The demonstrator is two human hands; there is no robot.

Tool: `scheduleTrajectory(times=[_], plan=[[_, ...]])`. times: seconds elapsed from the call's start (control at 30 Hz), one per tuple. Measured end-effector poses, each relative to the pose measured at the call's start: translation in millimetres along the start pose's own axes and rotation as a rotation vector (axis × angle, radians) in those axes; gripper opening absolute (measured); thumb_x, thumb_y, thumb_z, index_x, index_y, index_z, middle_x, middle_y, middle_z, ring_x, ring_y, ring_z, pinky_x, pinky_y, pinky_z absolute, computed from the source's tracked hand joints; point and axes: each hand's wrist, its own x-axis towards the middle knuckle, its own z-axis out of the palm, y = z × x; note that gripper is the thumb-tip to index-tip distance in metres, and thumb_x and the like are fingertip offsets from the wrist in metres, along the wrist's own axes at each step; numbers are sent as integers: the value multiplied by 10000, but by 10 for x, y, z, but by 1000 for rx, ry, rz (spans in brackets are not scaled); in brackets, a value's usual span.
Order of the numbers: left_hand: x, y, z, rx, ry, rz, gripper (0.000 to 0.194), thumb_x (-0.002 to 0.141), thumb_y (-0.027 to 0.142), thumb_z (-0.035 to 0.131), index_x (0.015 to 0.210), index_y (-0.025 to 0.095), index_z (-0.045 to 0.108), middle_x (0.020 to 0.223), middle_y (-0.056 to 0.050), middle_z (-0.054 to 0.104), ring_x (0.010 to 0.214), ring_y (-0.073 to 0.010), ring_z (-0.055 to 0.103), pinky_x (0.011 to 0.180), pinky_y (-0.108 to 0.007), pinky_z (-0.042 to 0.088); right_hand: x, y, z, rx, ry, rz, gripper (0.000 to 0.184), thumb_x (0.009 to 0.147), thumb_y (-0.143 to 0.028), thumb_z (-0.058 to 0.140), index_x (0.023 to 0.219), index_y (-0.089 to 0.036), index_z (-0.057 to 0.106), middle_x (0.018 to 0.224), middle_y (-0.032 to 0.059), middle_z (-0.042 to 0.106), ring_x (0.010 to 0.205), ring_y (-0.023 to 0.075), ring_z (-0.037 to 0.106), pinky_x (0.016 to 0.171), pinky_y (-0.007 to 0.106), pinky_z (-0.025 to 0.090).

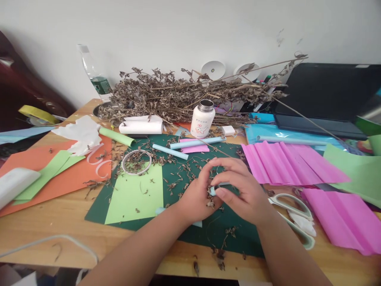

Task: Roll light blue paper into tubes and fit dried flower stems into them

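My left hand (195, 200) is closed around a small light blue paper tube (212, 191) above the green cutting mat (166, 180). The thumb and curved fingers of my right hand (245, 188) close on the same tube from the other side. Brown dried leaf bits (210, 204) cling by my left palm. My fingers hide most of the tube. Under my left forearm lies another blue paper roll (160, 211). Two more blue tubes, a short one (170, 151) and a longer one (198, 143), rest farther back on the mat.
Dried plant stalks (166, 93) are heaped along the wall behind a white open bottle (203, 119). A tape ring (137, 162) lies on green paper (133, 198). Scissors (293, 214) and pink crepe paper (291, 163) are at right; orange paper (59, 178) is at left.
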Motion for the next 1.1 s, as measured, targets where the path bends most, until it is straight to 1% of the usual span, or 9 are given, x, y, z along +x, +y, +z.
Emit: scheduleTrajectory(times=[0.13,0.27,0.37,0.47,0.57,0.73,0.83,0.97,1.1], plan=[[8,-5,19,6,22,17,741,702,164,496,1290,200,47,1294,-160,337,1052,-236,485,827,-354,423,10,-84,11,-161,-64,20,11,688,-212,555,688,-204,563,1121,52,493,1047,259,398,858,457,325],[10,-12,26,14,13,14,772,692,169,511,1292,202,27,1281,-166,352,1040,-245,494,827,-377,425,15,-125,35,-132,-52,65,106,690,-120,514,638,-204,553,1112,35,506,1043,233,416,859,429,343],[7,-13,22,0,9,38,770,697,140,494,1297,188,14,1177,-151,461,928,-218,551,772,-359,451,10,-114,11,-22,7,68,106,721,-125,493,663,-202,536,1064,46,530,1020,209,452,837,395,381],[3,-10,23,-15,11,53,744,722,132,462,1301,163,-4,941,-99,581,762,-176,579,698,-330,467,-5,-70,-51,68,101,46,94,749,-141,480,726,-207,543,1022,57,543,995,188,487,817,367,411],[-1,-11,25,-29,-2,41,746,738,135,441,1302,149,-47,783,-47,597,683,-160,574,654,-318,471,-18,-15,-96,-26,108,-6,124,741,-126,490,742,-211,581,1042,59,537,982,196,486,837,393,393],[-10,-25,10,24,77,84,708,719,142,470,1294,181,59,1163,-130,468,1045,-235,474,823,-369,428,-27,33,-53,-197,29,-124,186,740,-160,494,853,-227,627,1117,54,533,987,227,467,850,446,368],[-10,-44,8,36,105,93,705,720,162,478,1294,188,69,1244,-138,392,1150,-259,376,878,-395,394,-26,46,-19,-222,-29,-128,243,772,-191,450,958,-227,603,1167,55,508,1024,233,434,846,444,372],[-7,-65,16,5,134,107,728,719,223,505,1295,189,61,1284,-149,334,1151,-264,374,899,-404,376,-25,80,-7,-221,-125,-141,303,807,-260,401,1081,-242,530,1223,58,459,1064,240,402,865,453,349],[-16,-70,39,-68,42,76,779,735,201,475,1303,167,-56,1087,-138,505,913,-214,546,745,-349,465,-29,97,-7,-172,-97,-112,296,812,-311,380,1054,-215,521,1225,79,442,1080,242,399,883,452,332]])
